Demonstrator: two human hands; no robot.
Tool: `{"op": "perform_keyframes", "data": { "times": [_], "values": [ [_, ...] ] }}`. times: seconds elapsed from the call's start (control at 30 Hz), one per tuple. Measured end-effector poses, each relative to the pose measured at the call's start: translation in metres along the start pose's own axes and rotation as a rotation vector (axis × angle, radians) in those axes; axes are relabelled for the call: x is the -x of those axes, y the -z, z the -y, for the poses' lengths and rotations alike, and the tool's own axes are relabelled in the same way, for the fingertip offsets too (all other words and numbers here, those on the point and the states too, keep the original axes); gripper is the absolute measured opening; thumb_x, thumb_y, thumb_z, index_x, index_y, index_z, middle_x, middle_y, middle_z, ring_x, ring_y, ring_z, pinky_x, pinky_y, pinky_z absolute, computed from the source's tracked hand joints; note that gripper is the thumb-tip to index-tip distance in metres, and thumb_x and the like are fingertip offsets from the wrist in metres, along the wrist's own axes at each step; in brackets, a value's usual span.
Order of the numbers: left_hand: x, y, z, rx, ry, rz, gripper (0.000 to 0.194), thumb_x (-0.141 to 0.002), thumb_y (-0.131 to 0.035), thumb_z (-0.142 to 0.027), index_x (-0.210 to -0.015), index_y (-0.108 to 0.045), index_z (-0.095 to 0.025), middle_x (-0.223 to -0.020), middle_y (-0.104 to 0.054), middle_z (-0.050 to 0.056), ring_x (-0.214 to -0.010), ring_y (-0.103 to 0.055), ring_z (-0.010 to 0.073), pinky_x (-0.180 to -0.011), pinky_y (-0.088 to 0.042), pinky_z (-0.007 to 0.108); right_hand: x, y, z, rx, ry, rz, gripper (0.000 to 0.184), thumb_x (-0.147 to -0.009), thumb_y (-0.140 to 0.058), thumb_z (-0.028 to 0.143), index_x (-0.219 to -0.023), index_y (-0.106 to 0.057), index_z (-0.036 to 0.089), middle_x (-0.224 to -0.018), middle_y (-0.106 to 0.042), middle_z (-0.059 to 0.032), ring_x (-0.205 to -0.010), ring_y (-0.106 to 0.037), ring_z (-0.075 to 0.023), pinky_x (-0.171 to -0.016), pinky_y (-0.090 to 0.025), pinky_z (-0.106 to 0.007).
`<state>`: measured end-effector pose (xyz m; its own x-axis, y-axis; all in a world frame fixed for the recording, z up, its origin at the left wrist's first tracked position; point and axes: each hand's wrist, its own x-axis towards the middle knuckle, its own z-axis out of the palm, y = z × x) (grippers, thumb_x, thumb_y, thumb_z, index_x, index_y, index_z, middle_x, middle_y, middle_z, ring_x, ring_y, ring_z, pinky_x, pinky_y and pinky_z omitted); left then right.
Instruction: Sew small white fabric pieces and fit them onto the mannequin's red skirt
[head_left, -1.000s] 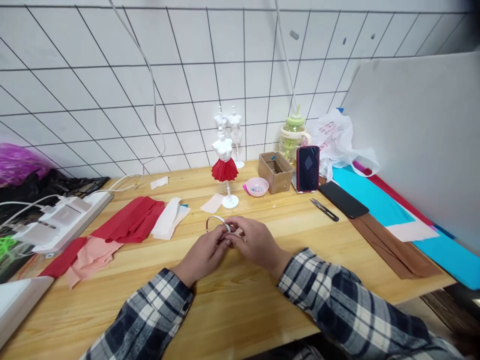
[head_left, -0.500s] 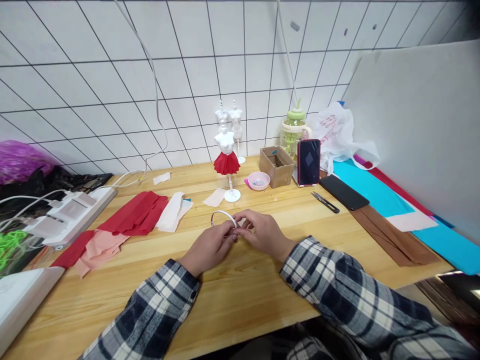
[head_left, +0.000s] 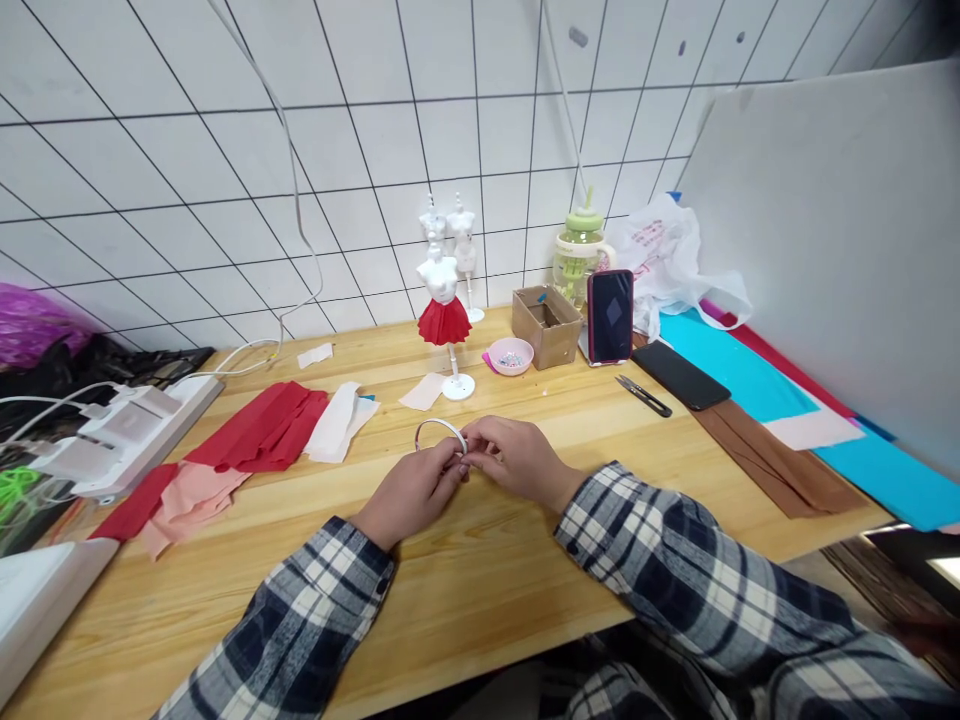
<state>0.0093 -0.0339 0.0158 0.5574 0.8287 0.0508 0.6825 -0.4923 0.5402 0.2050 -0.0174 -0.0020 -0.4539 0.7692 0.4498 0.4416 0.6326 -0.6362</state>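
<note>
Both my hands meet low over the middle of the wooden table, around a thin white ring that looks like a narrow roll of tape (head_left: 442,424). My left hand (head_left: 411,490) is closed on the ring's near side, thumb and fingers pinched together. From the right, my right hand (head_left: 519,456) pinches at the same edge, its fingertips touching those of the left. What lies between the fingertips is too small to make out. Just beyond the hands stands a white mini dress form (head_left: 439,278) wearing a pleated red skirt (head_left: 445,322).
Red paper (head_left: 262,428) and white paper (head_left: 337,422) lie left, near a power strip (head_left: 161,430). Behind are a pink bowl of beads (head_left: 511,356), a cardboard box (head_left: 546,328), a phone (head_left: 610,318) and a bottle (head_left: 579,250). Thread snips (head_left: 643,396) and a black phone (head_left: 681,375) lie right.
The view has shifted slightly, so everything sits a little further left and higher. Both hands keep their hold on the roll of tape, with hardly any finger movement.
</note>
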Motion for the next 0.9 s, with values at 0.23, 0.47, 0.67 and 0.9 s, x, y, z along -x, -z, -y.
{"op": "perform_keyframes", "data": {
  "times": [0.23, 0.47, 0.67, 0.9],
  "values": [
    [0.0000, -0.0010, 0.0017, 0.031, -0.008, -0.004, 0.018, -0.097, -0.037, -0.031, -0.100, -0.052, -0.023, -0.088, -0.067, 0.003, -0.082, -0.064, 0.0195, -0.073, -0.046, 0.029, -0.0003, 0.0013, -0.0002, 0.046, 0.142, -0.052, 0.012, -0.089, -0.059, 0.027, -0.100, -0.060, 0.023, -0.116, -0.067, -0.0068, -0.109, -0.060, -0.0199, -0.094, -0.045, -0.033],
    [0.0003, 0.0019, 0.0013, -0.004, 0.030, -0.049, 0.019, -0.097, -0.034, -0.031, -0.096, -0.051, -0.022, -0.084, -0.064, 0.003, -0.075, -0.060, 0.0192, -0.068, -0.043, 0.028, 0.0007, 0.0007, 0.0000, 0.023, 0.134, -0.102, 0.009, -0.091, -0.055, 0.021, -0.097, -0.060, 0.021, -0.108, -0.069, -0.0068, -0.101, -0.063, -0.0177, -0.087, -0.048, -0.030],
    [0.0007, 0.0007, 0.0013, -0.015, 0.025, -0.050, 0.021, -0.097, -0.035, -0.033, -0.100, -0.053, -0.022, -0.081, -0.064, 0.002, -0.074, -0.060, 0.0195, -0.067, -0.041, 0.028, 0.0010, -0.0002, -0.0003, 0.103, 0.130, -0.082, 0.016, -0.094, -0.053, 0.025, -0.106, -0.063, 0.022, -0.105, -0.070, -0.0045, -0.098, -0.063, -0.0170, -0.084, -0.047, -0.028],
    [0.0013, 0.0019, -0.0021, -0.163, 0.032, -0.055, 0.024, -0.097, -0.034, -0.033, -0.093, -0.056, -0.023, -0.075, -0.064, 0.001, -0.069, -0.060, 0.0187, -0.062, -0.037, 0.027, 0.0013, 0.0023, 0.0024, 0.175, 0.116, -0.056, 0.010, -0.093, -0.053, 0.024, -0.093, -0.062, 0.021, -0.093, -0.069, -0.0032, -0.086, -0.061, -0.0157, -0.074, -0.043, -0.026]
  ]
}}
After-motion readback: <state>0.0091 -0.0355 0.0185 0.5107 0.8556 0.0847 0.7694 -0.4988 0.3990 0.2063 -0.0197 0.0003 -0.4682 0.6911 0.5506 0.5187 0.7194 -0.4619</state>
